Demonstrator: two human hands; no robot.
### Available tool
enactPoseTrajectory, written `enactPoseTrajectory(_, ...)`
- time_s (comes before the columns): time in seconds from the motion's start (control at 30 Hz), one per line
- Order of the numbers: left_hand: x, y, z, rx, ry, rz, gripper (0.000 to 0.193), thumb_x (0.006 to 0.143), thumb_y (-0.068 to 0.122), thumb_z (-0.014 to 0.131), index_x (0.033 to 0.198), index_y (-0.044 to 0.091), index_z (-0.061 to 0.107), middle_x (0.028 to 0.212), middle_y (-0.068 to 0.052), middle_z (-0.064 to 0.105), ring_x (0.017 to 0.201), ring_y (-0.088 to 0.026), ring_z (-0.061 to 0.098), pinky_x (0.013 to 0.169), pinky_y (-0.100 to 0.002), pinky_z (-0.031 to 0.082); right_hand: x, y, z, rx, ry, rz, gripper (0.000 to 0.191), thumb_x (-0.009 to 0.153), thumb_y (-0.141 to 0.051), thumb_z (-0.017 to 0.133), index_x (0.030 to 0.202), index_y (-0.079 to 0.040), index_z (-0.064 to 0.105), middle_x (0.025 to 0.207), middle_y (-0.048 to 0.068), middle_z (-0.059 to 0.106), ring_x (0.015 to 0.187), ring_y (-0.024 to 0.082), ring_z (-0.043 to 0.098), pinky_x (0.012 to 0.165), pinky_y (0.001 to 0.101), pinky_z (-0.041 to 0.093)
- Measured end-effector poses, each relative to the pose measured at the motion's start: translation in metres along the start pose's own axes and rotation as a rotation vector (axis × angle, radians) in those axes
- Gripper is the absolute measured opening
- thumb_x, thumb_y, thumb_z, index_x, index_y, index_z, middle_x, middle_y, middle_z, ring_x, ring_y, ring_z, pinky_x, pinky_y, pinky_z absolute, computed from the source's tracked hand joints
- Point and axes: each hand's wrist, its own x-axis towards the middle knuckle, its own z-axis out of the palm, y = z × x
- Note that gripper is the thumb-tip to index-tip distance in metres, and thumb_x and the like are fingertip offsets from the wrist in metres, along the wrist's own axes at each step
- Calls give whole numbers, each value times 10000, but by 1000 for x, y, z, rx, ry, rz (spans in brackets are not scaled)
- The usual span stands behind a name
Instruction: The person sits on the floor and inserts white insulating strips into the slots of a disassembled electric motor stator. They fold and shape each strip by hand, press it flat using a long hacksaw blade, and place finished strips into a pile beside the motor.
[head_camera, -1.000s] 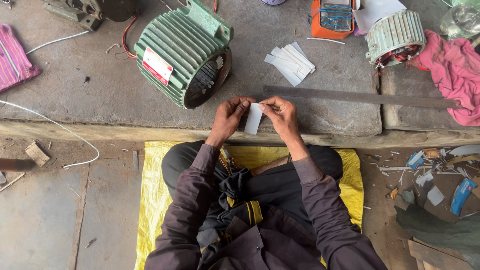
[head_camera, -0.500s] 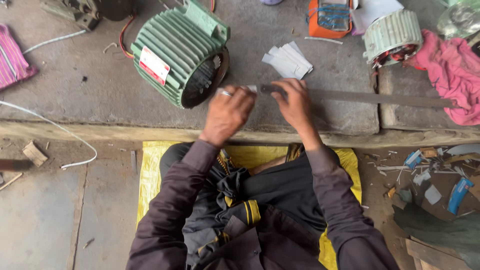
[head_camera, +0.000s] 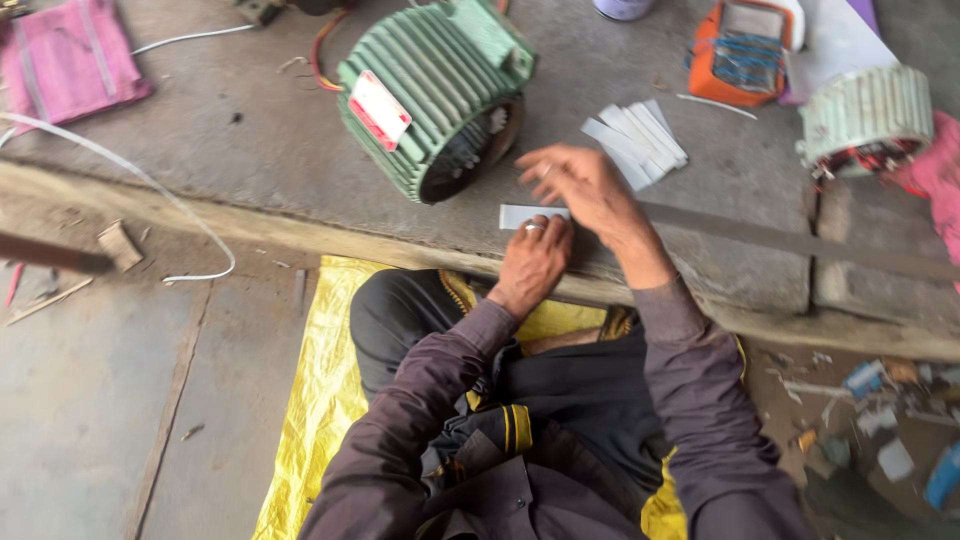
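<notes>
Both hands press a white paper strip flat at the counter's near edge.

Green ribbed motor housing lies on its side left of the hands. Left hand, grip together, fingertips down on the white paper strip. Right hand, fingers spread flat, covers the strip's right end. Stack of white strips lies behind; long metal bar runs rightward along the counter.
</notes>
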Motion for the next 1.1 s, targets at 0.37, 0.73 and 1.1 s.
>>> enactPoseTrajectory(0.37, -8, -5, 24, -282, 158, -9, 335, 911, 204, 596, 1176, 21, 687, 1203, -148, 659, 1140, -327, 593, 924, -510, 497, 83, -9, 101, -853, -162, -186, 293, 1034, -189, 501, 1036, -28, 746, 815, 126, 716, 714, 224, 700, 773, 423, 584)
enactPoseTrajectory(0.73, 1, -9, -61, -670, 201, -470, 153, 984, 136, 685, 1082, 44, 756, 991, -78, 688, 832, -207, 692, 700, -332, 542, -71, -38, -3, 85, 119, -50, 406, 961, -119, 661, 1352, -11, 639, 1231, 75, 654, 992, 144, 636, 820, 278, 549)
enactPoseTrajectory(1.1, 5, 18, -56, -1185, -79, -756, 259, 994, 252, 699, 1090, 23, 773, 823, -82, 773, 700, -132, 710, 620, -290, 572, -131, 42, -5, 488, 217, 328, 236, 932, -98, 727, 1128, 34, 712, 925, 101, 751, 734, 153, 699, 628, 293, 571)
